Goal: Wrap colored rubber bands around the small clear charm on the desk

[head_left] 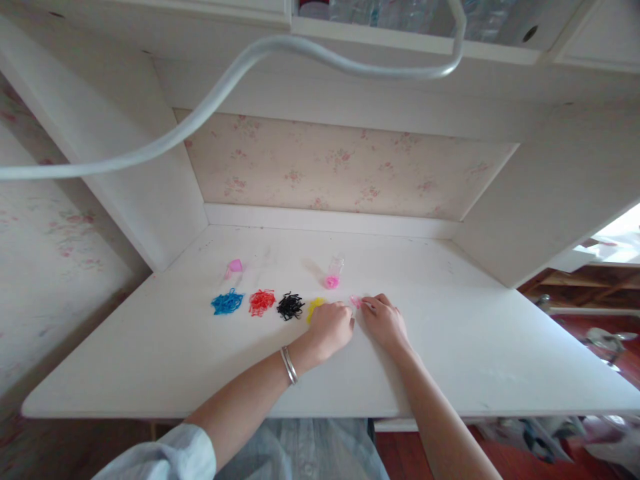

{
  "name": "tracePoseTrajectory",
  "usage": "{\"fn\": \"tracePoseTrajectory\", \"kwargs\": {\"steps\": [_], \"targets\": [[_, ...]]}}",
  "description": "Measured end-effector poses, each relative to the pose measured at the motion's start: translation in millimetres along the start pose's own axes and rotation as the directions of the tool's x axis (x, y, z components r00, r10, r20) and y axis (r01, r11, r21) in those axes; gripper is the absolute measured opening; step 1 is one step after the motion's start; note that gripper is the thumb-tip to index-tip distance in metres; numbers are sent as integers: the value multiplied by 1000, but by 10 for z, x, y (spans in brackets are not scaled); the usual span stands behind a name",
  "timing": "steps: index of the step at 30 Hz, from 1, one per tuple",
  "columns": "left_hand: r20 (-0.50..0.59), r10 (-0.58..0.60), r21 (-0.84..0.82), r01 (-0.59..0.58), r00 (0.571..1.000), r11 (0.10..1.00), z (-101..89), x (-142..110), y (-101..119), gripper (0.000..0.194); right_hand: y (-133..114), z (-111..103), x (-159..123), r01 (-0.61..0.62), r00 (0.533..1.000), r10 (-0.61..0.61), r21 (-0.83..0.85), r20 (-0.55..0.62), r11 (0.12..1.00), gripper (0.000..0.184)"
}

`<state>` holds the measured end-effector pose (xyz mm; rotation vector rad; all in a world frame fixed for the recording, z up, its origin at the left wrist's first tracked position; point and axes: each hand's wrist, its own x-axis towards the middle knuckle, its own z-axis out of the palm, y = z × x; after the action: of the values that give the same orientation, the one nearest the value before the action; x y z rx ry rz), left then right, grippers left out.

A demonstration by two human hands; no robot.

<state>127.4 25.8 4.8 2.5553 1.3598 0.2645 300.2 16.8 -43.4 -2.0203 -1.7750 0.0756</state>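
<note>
My left hand (pixel 333 325) is closed in a fist-like pinch, partly covering a pile of yellow rubber bands (pixel 315 309). What it pinches, if anything, is hidden. Just to its right, my right hand (pixel 386 323) rests low over the table with curled fingers, its fingertips at a few small pink bands (pixel 355 302). Whether one is between them is too small to tell. Behind the hands is a clear plastic container (pixel 338 261) with bright pink bands (pixel 331 282) at its near end. Left of the yellow pile lie black bands (pixel 291 306), red bands (pixel 262 303) and blue bands (pixel 227 302).
A pink cap-like piece (pixel 235 265) lies behind the blue pile. The white tabletop (pixel 200 373) has side panels and a papered back wall (pixel 320 163). A thick white cable or arm (pixel 280 45) crosses high in front, below a shelf holding clear containers (pixel 385 12).
</note>
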Motion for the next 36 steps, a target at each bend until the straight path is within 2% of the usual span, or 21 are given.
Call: {"fn": "tracePoseTrajectory", "kwargs": {"steps": [6,15,23,36], "targets": [[-13,20,51,-19,1000,998,82,179,143,29,26,6,-9,25,999,-24,41,-27,999,25],[-46,62,65,-59,997,996,189,332,102,30,34,6,-1,9,1000,-8,62,-27,998,23],[-50,96,90,-91,994,992,190,356,75,30,56,35,6,-5,999,7,74,-33,997,24],[-19,106,147,-102,994,984,143,342,88,24,108,62,29,-51,996,63,196,-59,979,26]]}}
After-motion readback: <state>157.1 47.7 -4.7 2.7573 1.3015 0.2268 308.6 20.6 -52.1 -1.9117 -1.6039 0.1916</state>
